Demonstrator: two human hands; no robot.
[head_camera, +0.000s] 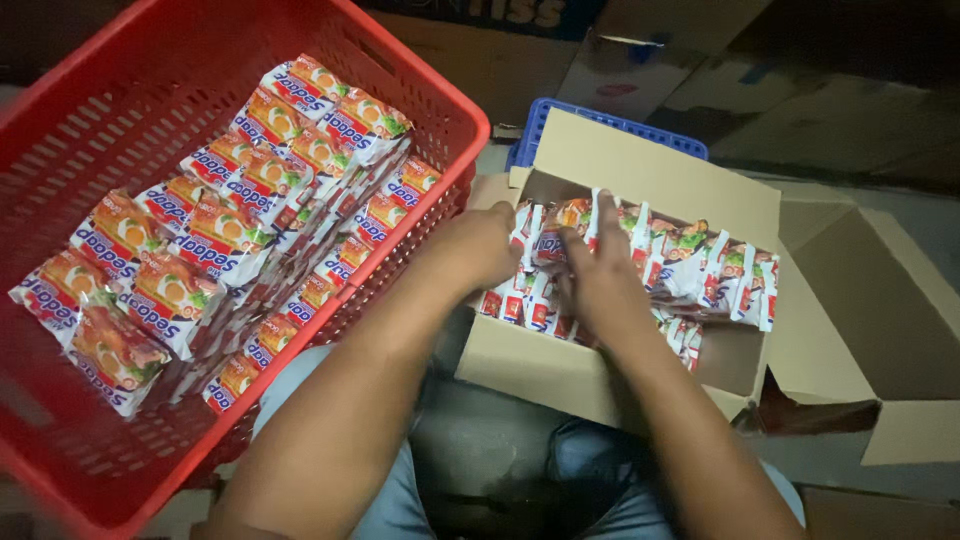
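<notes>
red crate (440, 110) cut off left, fingertips (515, 262) hidden

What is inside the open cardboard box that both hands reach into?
The cardboard box holds noodle packets standing on edge in rows. The left hand and right hand grip some at the near-left end. Anything beneath the packets, and the box's bottom, is covered.

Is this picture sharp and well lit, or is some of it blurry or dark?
Head view: dim, soft light overall; the top right corner and floor fall into shadow. Both hands, left hand and right hand, are slightly motion-blurred in the cardboard box. The packets in the red basket show mild glare.
</notes>
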